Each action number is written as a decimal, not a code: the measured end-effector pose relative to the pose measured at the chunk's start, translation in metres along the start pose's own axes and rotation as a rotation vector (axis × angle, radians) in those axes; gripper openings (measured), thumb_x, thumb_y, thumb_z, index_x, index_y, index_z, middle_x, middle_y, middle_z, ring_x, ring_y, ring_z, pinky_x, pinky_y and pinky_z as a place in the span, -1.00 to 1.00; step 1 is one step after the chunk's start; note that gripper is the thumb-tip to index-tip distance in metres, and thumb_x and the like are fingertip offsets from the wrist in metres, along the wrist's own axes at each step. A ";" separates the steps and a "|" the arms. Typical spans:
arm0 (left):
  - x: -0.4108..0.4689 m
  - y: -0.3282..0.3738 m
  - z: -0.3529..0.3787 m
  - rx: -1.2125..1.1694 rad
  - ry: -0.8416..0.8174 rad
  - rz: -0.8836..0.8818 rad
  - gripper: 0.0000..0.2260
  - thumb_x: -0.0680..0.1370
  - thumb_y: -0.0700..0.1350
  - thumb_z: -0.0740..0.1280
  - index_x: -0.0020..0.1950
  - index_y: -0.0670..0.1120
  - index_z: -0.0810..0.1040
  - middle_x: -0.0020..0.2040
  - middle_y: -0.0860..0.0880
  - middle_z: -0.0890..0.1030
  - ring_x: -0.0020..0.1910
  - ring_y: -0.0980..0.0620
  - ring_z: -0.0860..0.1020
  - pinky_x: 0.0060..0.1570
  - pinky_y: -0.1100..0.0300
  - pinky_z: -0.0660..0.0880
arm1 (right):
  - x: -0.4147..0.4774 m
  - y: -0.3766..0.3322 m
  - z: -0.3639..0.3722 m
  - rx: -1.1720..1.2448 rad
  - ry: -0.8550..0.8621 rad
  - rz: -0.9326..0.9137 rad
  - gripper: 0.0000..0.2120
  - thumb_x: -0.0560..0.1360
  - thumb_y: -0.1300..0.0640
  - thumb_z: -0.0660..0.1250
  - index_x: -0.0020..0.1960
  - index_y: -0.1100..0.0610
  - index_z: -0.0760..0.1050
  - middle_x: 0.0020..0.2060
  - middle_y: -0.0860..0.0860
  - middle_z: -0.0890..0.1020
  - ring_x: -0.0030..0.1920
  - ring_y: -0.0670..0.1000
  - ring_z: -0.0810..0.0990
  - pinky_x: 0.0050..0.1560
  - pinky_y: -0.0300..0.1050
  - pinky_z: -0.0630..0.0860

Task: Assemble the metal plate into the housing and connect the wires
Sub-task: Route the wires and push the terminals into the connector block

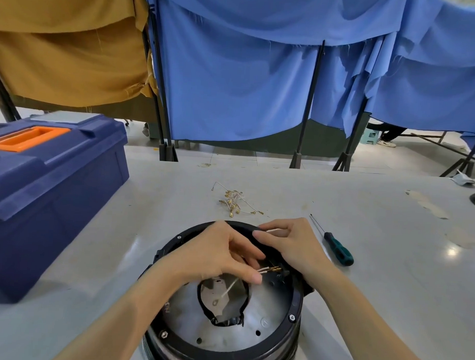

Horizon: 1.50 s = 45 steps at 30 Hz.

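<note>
Both hands are over the housing, which stands at the near edge of the table. My left hand curls over its far side and pinches two or three thin wires tipped with brass terminals. I judge them light, limp and easy to kink, so I would take each just behind its terminal, where the crimp stiffens it. The plate already lies inside the housing. It looks thin and rigid, best handled by its edge. It is a dull silver disc drilled with small holes, with a black-edged opening in its middle. The housing around it is a black ring with hex bolts. My right hand rests on the far rim, thumb and forefinger apparently nipping a white wire. Right of it lies a screwdriver.
</note>
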<state>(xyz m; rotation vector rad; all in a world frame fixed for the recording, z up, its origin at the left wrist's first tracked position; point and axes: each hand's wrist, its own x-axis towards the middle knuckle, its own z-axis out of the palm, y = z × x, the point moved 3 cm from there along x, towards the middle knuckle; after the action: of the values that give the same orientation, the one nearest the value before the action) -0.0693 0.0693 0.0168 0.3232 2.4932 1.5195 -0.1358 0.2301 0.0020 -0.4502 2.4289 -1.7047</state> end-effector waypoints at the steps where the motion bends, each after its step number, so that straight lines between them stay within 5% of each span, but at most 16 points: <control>1: 0.001 0.000 -0.007 0.002 0.062 0.036 -0.74 0.30 -0.03 0.58 -0.03 0.04 0.72 -0.17 0.04 0.72 -0.18 0.14 0.67 -0.12 0.33 0.52 | 0.000 -0.001 0.000 -0.029 -0.002 -0.008 -0.88 0.44 0.10 0.50 -0.06 0.11 0.68 -0.28 0.00 0.73 -0.25 0.00 0.72 -0.10 -0.07 0.63; 5: 0.000 -0.007 -0.043 0.305 0.546 0.095 -0.78 0.41 0.09 0.48 0.02 0.09 0.69 -0.12 0.15 0.68 -0.11 0.24 0.60 -0.08 0.43 0.44 | -0.002 -0.007 -0.001 -0.187 0.014 -0.061 -0.85 0.46 0.06 0.48 -0.06 0.14 0.68 -0.25 0.01 0.73 -0.22 -0.04 0.70 -0.06 -0.10 0.62; 8: 0.003 -0.022 -0.049 0.521 0.511 -0.048 -0.73 0.53 0.06 0.38 0.23 0.09 0.60 0.15 0.09 0.59 0.17 0.11 0.50 0.24 0.13 0.41 | -0.003 -0.013 0.000 -0.312 -0.006 -0.102 -0.81 0.48 0.04 0.45 -0.07 0.17 0.67 -0.22 0.03 0.71 -0.18 -0.03 0.67 -0.08 -0.14 0.58; 13: 0.007 -0.029 -0.047 0.466 0.426 -0.060 -0.80 0.58 0.01 0.32 0.15 0.08 0.66 0.12 0.11 0.66 0.13 0.08 0.57 0.19 0.13 0.45 | 0.010 -0.018 -0.009 -0.434 -0.151 -0.091 -0.59 0.59 -0.07 0.29 -0.31 0.19 0.53 -0.43 0.00 0.54 -0.41 -0.07 0.46 -0.27 -0.11 0.42; 14: 0.007 -0.028 -0.046 0.467 0.431 -0.061 -0.81 0.59 0.01 0.32 0.15 0.07 0.66 0.11 0.10 0.67 0.12 0.07 0.57 0.18 0.12 0.46 | 0.017 -0.017 -0.010 -0.433 -0.135 -0.094 -0.61 0.60 -0.05 0.27 -0.25 0.19 0.58 -0.36 0.01 0.61 -0.36 -0.07 0.53 -0.21 -0.09 0.47; 16: 0.008 -0.029 -0.045 0.483 0.439 -0.061 -0.80 0.59 0.01 0.31 0.16 0.06 0.66 0.11 0.06 0.67 0.12 0.03 0.58 0.19 0.08 0.48 | 0.037 -0.012 -0.009 -0.442 -0.097 -0.102 -0.70 0.63 -0.01 0.23 0.04 0.17 0.64 0.02 0.02 0.67 0.06 -0.02 0.61 0.09 -0.09 0.48; 18: 0.009 -0.028 -0.044 0.495 0.445 -0.060 -0.79 0.59 0.01 0.30 0.18 0.06 0.65 0.12 0.03 0.67 0.14 0.01 0.57 0.20 0.05 0.48 | 0.058 -0.006 0.001 -0.449 -0.140 -0.099 -0.69 0.65 0.01 0.19 0.28 0.10 0.57 0.44 0.00 0.39 0.44 0.04 0.33 0.38 -0.04 0.27; 20: 0.010 -0.028 -0.044 0.510 0.444 -0.059 -0.77 0.59 0.02 0.30 0.21 0.06 0.63 0.15 0.02 0.66 0.16 0.00 0.56 0.21 0.03 0.48 | 0.076 0.002 0.012 -0.470 -0.222 -0.073 -0.67 0.66 0.01 0.16 0.35 0.06 0.52 0.56 -0.04 0.14 0.53 0.05 0.14 0.48 0.02 0.15; 22: 0.011 -0.028 -0.044 0.520 0.445 -0.060 -0.76 0.59 0.03 0.30 0.23 0.06 0.62 0.17 0.02 0.65 0.17 -0.01 0.56 0.22 0.02 0.47 | 0.088 0.009 0.020 -0.477 -0.284 -0.046 -0.66 0.67 0.02 0.14 0.36 0.06 0.51 0.56 -0.02 0.16 0.53 0.07 0.16 0.50 0.10 0.14; 26: 0.011 -0.031 -0.045 0.507 0.449 -0.059 -0.77 0.59 0.03 0.30 0.22 0.07 0.63 0.15 0.02 0.66 0.17 -0.02 0.56 0.22 0.02 0.48 | 0.098 0.022 0.023 -0.471 -0.194 -0.007 -0.66 0.67 0.06 0.12 0.12 0.25 0.58 0.25 0.23 0.56 0.35 0.25 0.42 0.37 0.14 0.33; 33: 0.012 -0.032 -0.046 0.491 0.447 -0.059 -0.78 0.59 0.04 0.31 0.19 0.08 0.64 0.13 0.04 0.67 0.15 0.00 0.57 0.20 0.03 0.48 | 0.080 0.014 -0.006 -0.103 -0.015 -0.116 -0.70 0.67 0.12 0.15 0.29 0.15 0.56 0.27 -0.04 0.59 0.28 -0.14 0.48 0.04 -0.52 0.31; 35: 0.012 -0.032 -0.046 0.490 0.443 -0.071 -0.78 0.59 0.04 0.30 0.19 0.09 0.63 0.13 0.04 0.66 0.16 -0.01 0.57 0.21 0.00 0.48 | 0.073 0.011 -0.015 -0.039 0.007 -0.120 -0.71 0.67 0.11 0.15 0.27 0.11 0.59 0.25 -0.09 0.60 0.27 -0.16 0.48 0.09 -0.46 0.34; 39: 0.012 -0.032 -0.046 0.482 0.435 -0.096 -0.77 0.60 0.04 0.29 0.20 0.08 0.63 0.15 0.05 0.65 0.17 0.00 0.55 0.22 -0.03 0.47 | 0.059 0.007 -0.026 0.075 0.032 -0.126 -0.72 0.67 0.12 0.16 0.21 0.09 0.62 0.14 -0.10 0.66 0.24 -0.15 0.56 0.31 -0.04 0.47; 45: 0.011 -0.030 -0.045 0.442 0.421 -0.087 -0.75 0.59 0.11 0.25 0.12 0.07 0.66 0.03 0.10 0.67 0.05 0.06 0.58 0.12 0.02 0.51 | 0.047 0.015 -0.030 0.205 0.052 -0.126 -0.71 0.67 0.13 0.15 0.14 0.19 0.63 0.06 0.00 0.70 0.10 -0.06 0.67 0.21 0.04 0.56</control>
<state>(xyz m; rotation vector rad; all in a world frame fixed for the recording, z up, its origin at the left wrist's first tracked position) -0.0952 0.0207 0.0096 -0.0542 3.1204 1.0764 -0.1912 0.2465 0.0011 -0.5480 2.2707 -2.0157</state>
